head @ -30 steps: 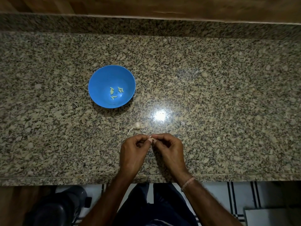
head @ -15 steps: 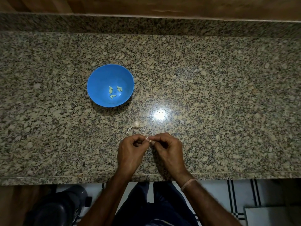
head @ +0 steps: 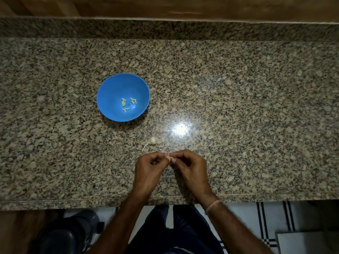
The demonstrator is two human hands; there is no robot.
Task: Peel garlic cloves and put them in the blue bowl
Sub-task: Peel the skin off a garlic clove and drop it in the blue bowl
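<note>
Two trouser legs (head: pixel 183 233) stand on white, black-striped floor tiles (head: pixel 244 217). Over the near edge of the speckled granite tabletop (head: pixel 256 107), left hand (head: pixel 148 171) and right hand (head: pixel 190 171) pinch one garlic clove (head: pixel 169 157), both grips clamped on it. Just beyond lies a pale garlic piece (head: pixel 153 140). Farther left, the blue bowl (head: pixel 110 92) holds several peeled cloves (head: pixel 126 105). Wood panelling (head: pixel 165 6) backs the tabletop.

Speckled granite counter (head: pixel 238 88) is polished enough to throw glare, the blue bowl (head: pixel 110 92) looks like smooth plastic, and wood (head: pixel 165 6) runs behind.
</note>
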